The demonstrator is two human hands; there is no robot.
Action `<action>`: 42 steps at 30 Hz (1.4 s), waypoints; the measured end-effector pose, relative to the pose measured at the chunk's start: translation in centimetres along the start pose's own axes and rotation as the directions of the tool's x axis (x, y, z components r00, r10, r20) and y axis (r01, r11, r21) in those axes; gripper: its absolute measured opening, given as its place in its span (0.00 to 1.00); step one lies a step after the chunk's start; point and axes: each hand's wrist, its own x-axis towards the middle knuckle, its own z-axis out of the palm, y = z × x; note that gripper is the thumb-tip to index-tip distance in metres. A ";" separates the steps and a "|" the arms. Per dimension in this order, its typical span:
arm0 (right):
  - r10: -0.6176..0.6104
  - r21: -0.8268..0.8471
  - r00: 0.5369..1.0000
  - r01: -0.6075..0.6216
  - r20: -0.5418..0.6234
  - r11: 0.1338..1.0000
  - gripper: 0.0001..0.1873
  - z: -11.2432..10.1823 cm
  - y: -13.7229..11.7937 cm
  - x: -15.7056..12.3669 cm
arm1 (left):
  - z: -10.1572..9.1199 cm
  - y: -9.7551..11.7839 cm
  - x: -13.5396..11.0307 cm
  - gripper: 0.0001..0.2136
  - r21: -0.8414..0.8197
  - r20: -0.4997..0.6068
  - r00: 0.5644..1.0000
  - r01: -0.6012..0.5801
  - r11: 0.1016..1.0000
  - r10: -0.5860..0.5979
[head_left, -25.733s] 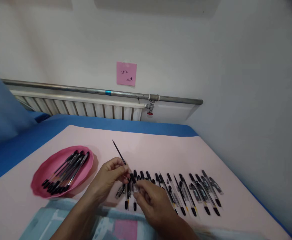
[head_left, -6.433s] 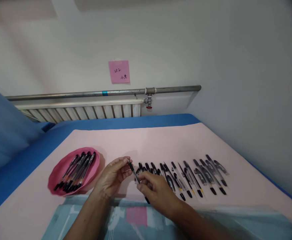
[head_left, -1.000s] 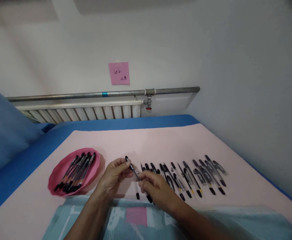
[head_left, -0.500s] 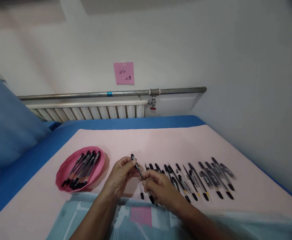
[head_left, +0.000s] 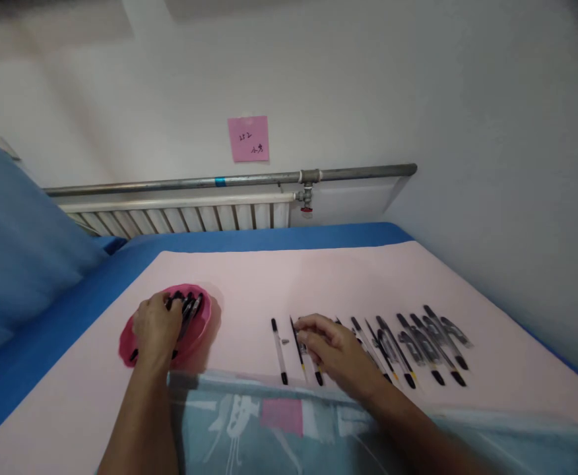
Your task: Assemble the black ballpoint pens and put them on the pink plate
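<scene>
My left hand (head_left: 156, 326) is over the pink dish (head_left: 204, 330) at the left, its fingers closed around the cap end of a black gel pen (head_left: 169, 303). Several capped pens lie beside it in the dish, partly hidden by the hand. My right hand (head_left: 336, 349) hovers low over the loose pen parts, thumb and bent forefinger slightly apart. Close to its fingertips lies a thin black refill (head_left: 297, 344). Left of that are a clear pen barrel (head_left: 280, 353) with black ends and a small grey tip (head_left: 285, 341). A further barrel (head_left: 318, 376) is partly under my right hand.
Several more barrels, refills and black caps (head_left: 435, 353) lie in a row at the right on the pink tabletop (head_left: 249, 284). A light blue patterned cloth (head_left: 239, 422) covers the near edge. Behind the table are a radiator (head_left: 194, 218), a pipe (head_left: 368, 173) and a wall.
My left hand has carried the pen from the middle leftward to the dish. My right hand has let go of the pen and moved slightly right, over the loose parts.
</scene>
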 end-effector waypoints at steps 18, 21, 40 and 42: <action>-0.219 -0.336 0.968 0.168 -0.119 0.927 0.07 -0.8 0.8 0.5 | 5.7 8.3 -9.3 0.06 -0.258 0.475 0.660 -0.528 0.809 0.582; -0.226 -0.399 0.970 0.171 -0.093 0.901 0.07 -0.8 0.9 0.6 | 5.9 8.6 -9.7 0.08 -0.231 0.483 0.661 -0.537 0.811 0.575; -0.286 -0.472 0.953 0.210 -0.095 0.856 0.07 -0.9 0.9 0.5 | 5.6 10.1 -13.1 0.11 -0.045 0.529 0.643 -0.630 0.775 0.554; -0.285 -0.483 0.954 0.210 -0.088 0.850 0.07 -0.9 0.9 0.5 | 5.7 10.0 -13.1 0.12 -0.029 0.552 0.637 -0.631 0.776 0.538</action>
